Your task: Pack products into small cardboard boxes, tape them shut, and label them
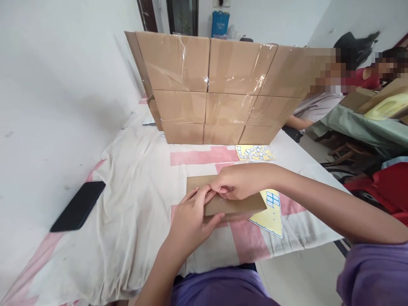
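Note:
A small brown cardboard box [236,207] lies on the cloth in front of me. My left hand [194,212] grips its left part, thumb along the near side and fingers over the top. Above the box's top, my right hand [234,182] is closed in a pinch, its fingertips meeting those of the left. Whatever sits between the right fingertips is too small or hidden to name. A yellow paper sheet with blue-outlined window stickers [272,212] lies partly under the box's right end.
Stacked cardboard boxes [229,108], wrapped in clear film, form a wall across the table's far side. Another yellow sticker sheet [255,152] lies at its foot. A black phone [78,207] rests at left by the white wall. Beyond, at right, a person [321,104] sits.

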Demonstrator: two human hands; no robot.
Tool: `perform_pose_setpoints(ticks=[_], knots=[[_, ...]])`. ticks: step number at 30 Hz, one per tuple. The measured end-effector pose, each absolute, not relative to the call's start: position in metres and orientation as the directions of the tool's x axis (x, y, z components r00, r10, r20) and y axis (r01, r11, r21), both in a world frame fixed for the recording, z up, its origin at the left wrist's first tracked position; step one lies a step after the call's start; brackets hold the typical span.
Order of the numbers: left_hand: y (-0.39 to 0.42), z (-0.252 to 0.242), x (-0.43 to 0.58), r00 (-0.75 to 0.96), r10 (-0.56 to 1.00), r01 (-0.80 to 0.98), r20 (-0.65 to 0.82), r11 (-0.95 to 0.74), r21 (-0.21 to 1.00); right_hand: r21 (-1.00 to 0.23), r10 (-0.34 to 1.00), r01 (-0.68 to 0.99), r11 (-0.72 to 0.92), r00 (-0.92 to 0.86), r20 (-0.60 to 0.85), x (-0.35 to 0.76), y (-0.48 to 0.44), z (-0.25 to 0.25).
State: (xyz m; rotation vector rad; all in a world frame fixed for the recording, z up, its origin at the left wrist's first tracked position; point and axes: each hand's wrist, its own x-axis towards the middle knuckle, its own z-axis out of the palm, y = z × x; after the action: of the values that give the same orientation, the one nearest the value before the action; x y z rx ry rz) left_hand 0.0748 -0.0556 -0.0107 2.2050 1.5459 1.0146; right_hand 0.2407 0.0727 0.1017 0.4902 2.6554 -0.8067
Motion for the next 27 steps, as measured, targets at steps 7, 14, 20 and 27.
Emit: perform_pose_setpoints(ticks=[7, 14, 20, 27], knots=[[-0.055, -0.015, 0.075, 0.172, 0.891, 0.702, 0.421, -0.41, 0.582, -0.388, 0.259, 0.388, 0.836, -0.903, -0.344, 0.24, 0.068, 0.106], [-0.055, -0.012, 0.077, 0.078, 0.907, 0.625, 0.414, -0.368, 0.689, -0.542, 0.273, 0.401, 0.738, -0.913, -0.304, 0.254, 0.069, 0.115], [-0.053, 0.0, 0.085, 0.023, 0.947, 0.511, 0.321, -0.287, 0.81, -0.535, 0.263, 0.358, 0.765, -0.933, -0.248, 0.254, 0.059, 0.113], [-0.052, -0.003, 0.086, -0.026, 0.948, 0.467, 0.316, -0.268, 0.843, -0.465, 0.37, 0.415, 0.782, -0.909, -0.19, 0.256, 0.052, 0.11]])
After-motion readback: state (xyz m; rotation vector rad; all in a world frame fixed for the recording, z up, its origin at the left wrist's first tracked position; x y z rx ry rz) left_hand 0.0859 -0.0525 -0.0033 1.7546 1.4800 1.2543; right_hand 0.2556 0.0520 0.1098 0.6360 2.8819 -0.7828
